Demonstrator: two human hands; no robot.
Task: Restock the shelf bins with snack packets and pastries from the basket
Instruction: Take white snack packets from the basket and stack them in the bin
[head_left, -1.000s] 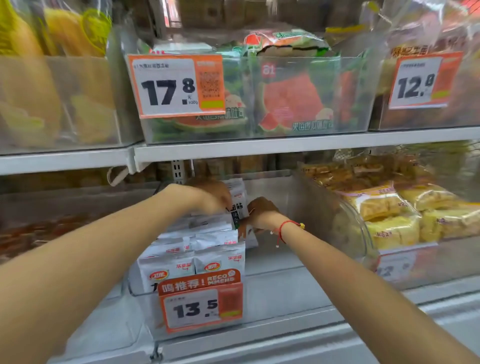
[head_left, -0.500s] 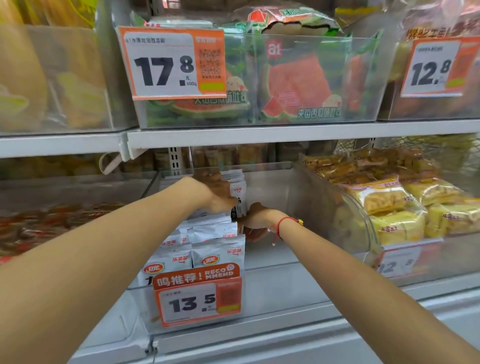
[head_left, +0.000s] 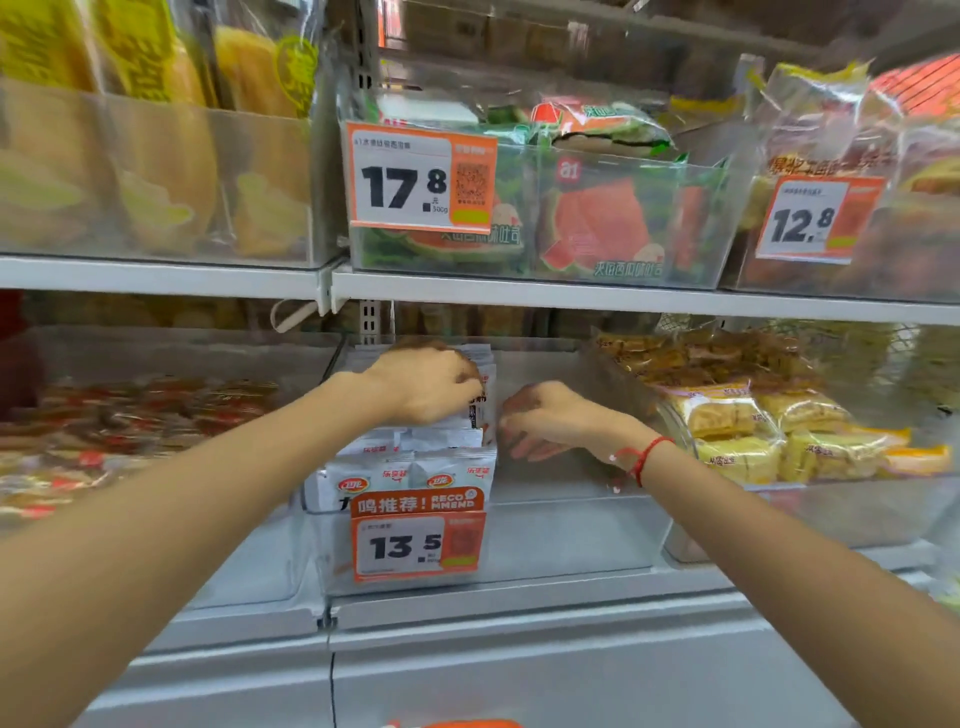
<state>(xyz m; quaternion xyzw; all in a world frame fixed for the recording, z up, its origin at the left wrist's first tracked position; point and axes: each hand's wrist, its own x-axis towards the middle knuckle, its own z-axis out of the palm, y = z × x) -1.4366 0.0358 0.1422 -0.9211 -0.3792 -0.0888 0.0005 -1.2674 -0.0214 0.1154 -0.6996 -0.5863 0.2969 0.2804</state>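
The left hand clamps curled fingers on upright white foil snack packets; the right hand hovers beside them, fingers loosely apart. Releasing too soon risks the packets toppling into the clear plastic bin's empty right half.

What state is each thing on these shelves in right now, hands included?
Left hand: curled round upright white packets at the back of the middle bin.
Right hand: fingers loosely bent beside those packets, holding nothing.
White packets: fill only the bin's left side.
Middle bin: right side bare.
Yellow pastries: piled in the right bin.
Watermelon packs: stacked in the upper bin.
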